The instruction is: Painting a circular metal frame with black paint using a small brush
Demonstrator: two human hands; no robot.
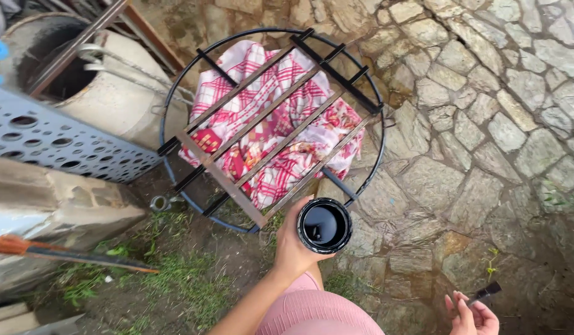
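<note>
Can: round black paint can, open top, dark liquid inside, held low centre, just below round black metal frame w/ rusty bars.
L hand: fingers wrapped round can's side.
Cloth: pink-white checked fabric under bars.
R hand: bottom right, pinching small dark-bristled brush.

We stand on a stone-paved ground that gives way to bare dirt and grass along its left edge. On it rests a round black metal frame with rusty bars, a checked red-and-white cloth beneath them. A concrete well ring stands at the far left corner.
</note>
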